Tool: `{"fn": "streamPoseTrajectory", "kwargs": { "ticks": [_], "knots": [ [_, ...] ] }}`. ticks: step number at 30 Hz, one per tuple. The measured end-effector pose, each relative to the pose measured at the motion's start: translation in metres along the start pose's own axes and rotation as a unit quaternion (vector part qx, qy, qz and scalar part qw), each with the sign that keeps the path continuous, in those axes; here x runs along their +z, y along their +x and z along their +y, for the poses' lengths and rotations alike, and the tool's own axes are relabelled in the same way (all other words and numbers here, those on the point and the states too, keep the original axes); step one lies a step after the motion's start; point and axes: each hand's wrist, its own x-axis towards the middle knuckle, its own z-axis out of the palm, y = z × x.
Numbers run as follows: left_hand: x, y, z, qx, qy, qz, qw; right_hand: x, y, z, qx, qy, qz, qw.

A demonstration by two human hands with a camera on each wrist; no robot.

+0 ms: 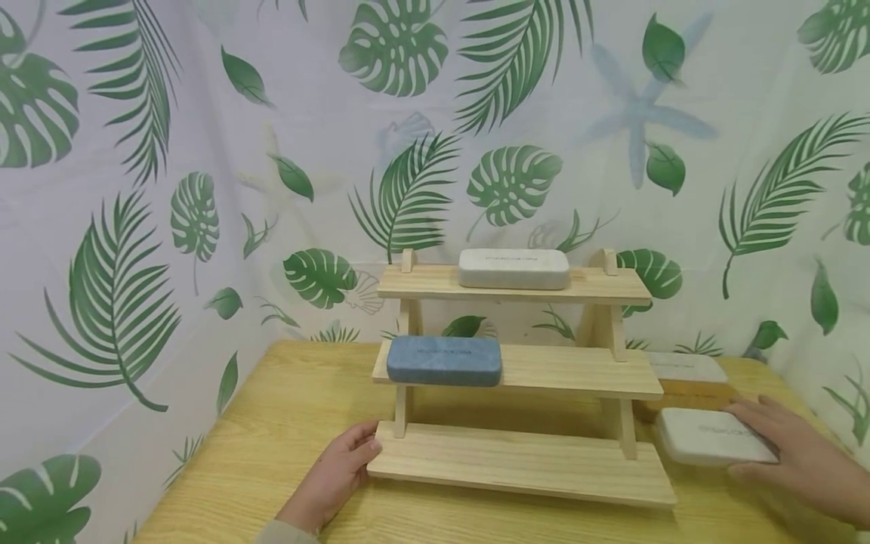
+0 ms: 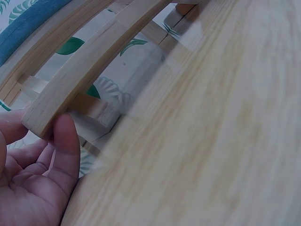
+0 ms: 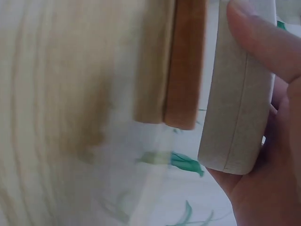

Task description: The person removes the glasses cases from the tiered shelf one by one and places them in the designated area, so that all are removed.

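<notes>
A three-tier wooden display rack (image 1: 523, 462) stands on the table. My left hand (image 1: 343, 461) grips the left end of its bottom board, and in the left wrist view the thumb and a finger pinch the board's end (image 2: 51, 103). On the right, my right hand (image 1: 791, 446) holds a cream glasses case (image 1: 710, 437) by its right end. The right wrist view has the thumb on one side of that case and fingers behind it, partly hidden. A blue glasses case (image 1: 444, 361) lies on the middle board's left half; a white glasses case (image 1: 513, 269) lies on the top board.
Right of the rack, an orange-brown case (image 1: 696, 394) and a pale case (image 1: 688, 367) lie on the wooden table (image 1: 272, 423), behind the held one. A leaf-patterned cloth (image 1: 299, 113) hangs at the back and sides.
</notes>
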Motion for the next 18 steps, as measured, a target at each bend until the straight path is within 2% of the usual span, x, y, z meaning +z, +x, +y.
{"fn": "streamPoseTrajectory", "kwargs": {
  "ticks": [6,14,18],
  "knots": [
    [0.001,0.000,0.000,0.002,-0.006,-0.001,1.0000,0.004,0.011,-0.001,0.034,-0.024,-0.032,0.9986],
    [0.001,-0.001,0.001,-0.003,-0.001,0.004,1.0000,0.011,0.021,0.000,0.049,-0.035,-0.061,0.9963],
    [0.001,-0.001,0.001,-0.001,-0.006,0.003,1.0000,0.014,0.025,0.001,0.053,-0.037,-0.064,0.9959]
  ]
}}
